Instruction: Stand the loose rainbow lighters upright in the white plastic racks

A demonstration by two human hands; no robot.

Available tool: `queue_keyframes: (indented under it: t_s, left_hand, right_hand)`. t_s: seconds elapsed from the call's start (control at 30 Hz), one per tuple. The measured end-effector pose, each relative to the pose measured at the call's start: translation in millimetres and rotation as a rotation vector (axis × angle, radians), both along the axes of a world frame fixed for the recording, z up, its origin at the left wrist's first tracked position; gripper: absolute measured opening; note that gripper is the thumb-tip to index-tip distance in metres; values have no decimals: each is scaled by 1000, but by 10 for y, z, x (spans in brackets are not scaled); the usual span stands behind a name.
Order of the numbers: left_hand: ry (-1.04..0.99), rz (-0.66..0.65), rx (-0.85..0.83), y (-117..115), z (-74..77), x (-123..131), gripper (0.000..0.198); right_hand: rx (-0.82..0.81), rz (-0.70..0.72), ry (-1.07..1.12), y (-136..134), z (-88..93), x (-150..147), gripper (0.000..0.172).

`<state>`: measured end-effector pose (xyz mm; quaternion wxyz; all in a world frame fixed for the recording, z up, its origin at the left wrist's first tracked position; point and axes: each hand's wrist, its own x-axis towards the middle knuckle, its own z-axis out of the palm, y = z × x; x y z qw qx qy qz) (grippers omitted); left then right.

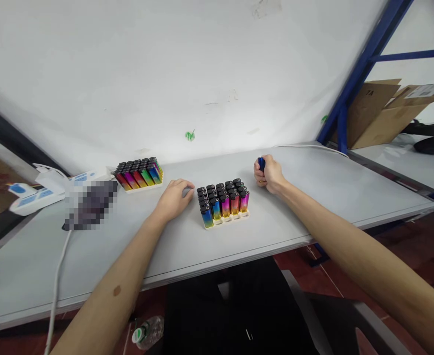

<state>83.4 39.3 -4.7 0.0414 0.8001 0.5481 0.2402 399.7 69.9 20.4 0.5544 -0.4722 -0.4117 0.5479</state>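
A white tray [235, 218] stands near the middle of the table with several rows of black-topped lighters [225, 203] upright in it, coloured blue, pink, red and yellow. Some holes along its front edge hold nothing. My left hand [175, 198] lies on the table just left of this tray, thumb and forefinger apart with nothing seen between them. To the right of the tray, my right hand [271, 173] is closed around a lighter [262, 163]; only its shiny blue end shows above the fingers, and the rest is hidden in the fist.
A second tray [145, 189] full of lighters stands at the back left. Beside it are a power strip [47, 193] with plugs, a pixelated dark object [93, 203] and a white cable [58, 276]. Cardboard boxes [383, 113] sit right, behind a blue frame [342, 123]. A bottle [150, 333] lies below.
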Motion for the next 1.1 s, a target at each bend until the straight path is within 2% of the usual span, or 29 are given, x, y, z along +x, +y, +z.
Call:
queue_keyframes:
  t_s: [0.2, 0.3, 0.4, 0.5, 0.77, 0.83, 0.93, 1.03, 1.1]
  left_hand:
    - [1, 1, -14, 6, -1, -5, 24]
    - [0, 0, -9, 3, -3, -5, 24]
    - [0, 7, -9, -4, 4, 3, 23]
    - [2, 4, -6, -10, 14, 9, 22]
    - [-6, 0, -17, -9, 11, 0, 23]
    - [-6, -2, -16, -7, 8, -1, 23]
    - [-1, -3, -16, -4, 8, -1, 22]
    - [8, 6, -14, 0, 7, 0, 22]
    - [5, 6, -12, 1, 5, -2, 23]
  right_hand:
    - [73, -38, -55, 21, -62, 1, 42]
    - [166, -58, -112, 41, -108, -12, 36]
    - [217, -34, -241, 58, -149, -19, 24]
    - [292, -8, -405, 50, -171, -10, 25]
    - [389, -69, -719, -63, -90, -29, 22]
    - [422, -70, -672, -105, -40, -56, 20]
    - [499, -79, -450, -270, 128, -111, 30]
    - [581, -134, -297, -593, 385, -191, 34]
    - [607, -164, -273, -845, 528, -254, 33]
